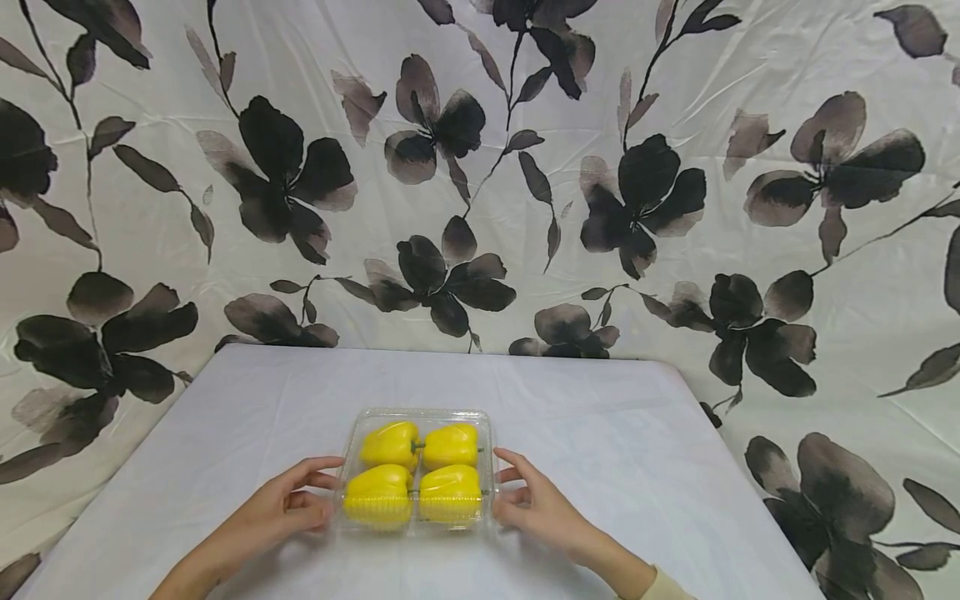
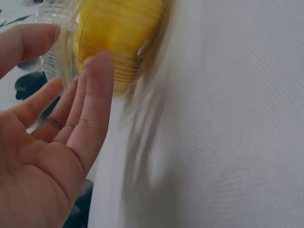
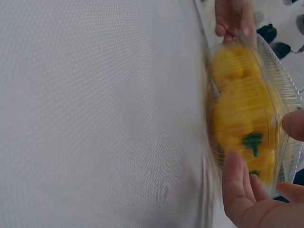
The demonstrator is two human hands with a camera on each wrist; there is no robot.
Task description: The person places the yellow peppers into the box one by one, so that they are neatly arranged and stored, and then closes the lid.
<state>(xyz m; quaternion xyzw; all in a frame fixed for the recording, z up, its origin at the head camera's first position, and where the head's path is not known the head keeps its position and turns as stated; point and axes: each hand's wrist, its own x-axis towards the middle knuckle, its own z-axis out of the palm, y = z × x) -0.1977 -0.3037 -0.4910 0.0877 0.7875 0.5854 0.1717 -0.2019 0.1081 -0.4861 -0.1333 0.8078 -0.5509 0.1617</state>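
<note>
A clear plastic clamshell box holds several yellow bell peppers with green stems. Its ribbed clear top appears to be down over them. My left hand is at the box's left side, its fingers stretched toward the wall and rim. In the left wrist view, the left thumb and fingertips stand apart, close to the rim. At the opposite side is my right hand, fingertips by the wall and thumb near the rim. Whether every fingertip touches the plastic is hard to tell.
A white cloth covers the table, whose far edge lies beyond the box. Behind it hangs a white curtain printed with dark flowers. A pale sleeve cuff shows at the right wrist.
</note>
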